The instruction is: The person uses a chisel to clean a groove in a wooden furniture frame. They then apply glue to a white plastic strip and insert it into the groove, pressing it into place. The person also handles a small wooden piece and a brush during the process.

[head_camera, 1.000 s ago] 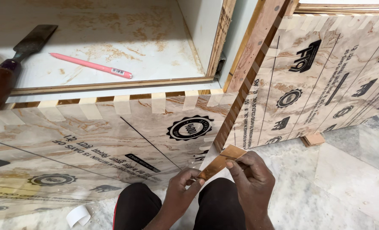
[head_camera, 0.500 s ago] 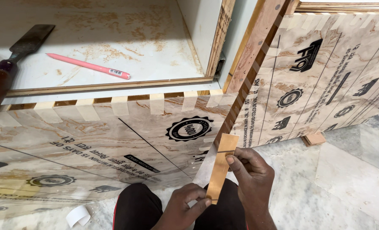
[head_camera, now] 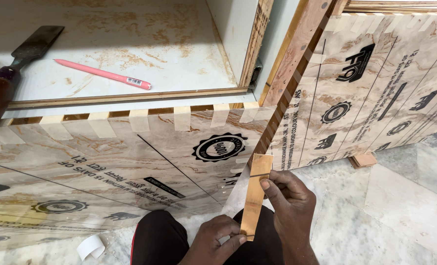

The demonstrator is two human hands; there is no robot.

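1. Veneer strip (head_camera: 254, 195): a thin tan strip standing nearly upright in front of the cabinet's laminate-covered front panel (head_camera: 130, 162), above my dark-trousered knees.
2. My left hand (head_camera: 217, 241) pinches the strip's lower end, fingers closed on it.
3. My right hand (head_camera: 286, 192) grips the strip's right edge near the middle, thumb pressed on its face.
4. On the cabinet shelf (head_camera: 189, 73) lie a pink pen (head_camera: 103, 74) and a chisel (head_camera: 17, 61), well apart from my hands.
5. A roll of tape (head_camera: 91, 246) sits on the marble floor (head_camera: 400, 206).
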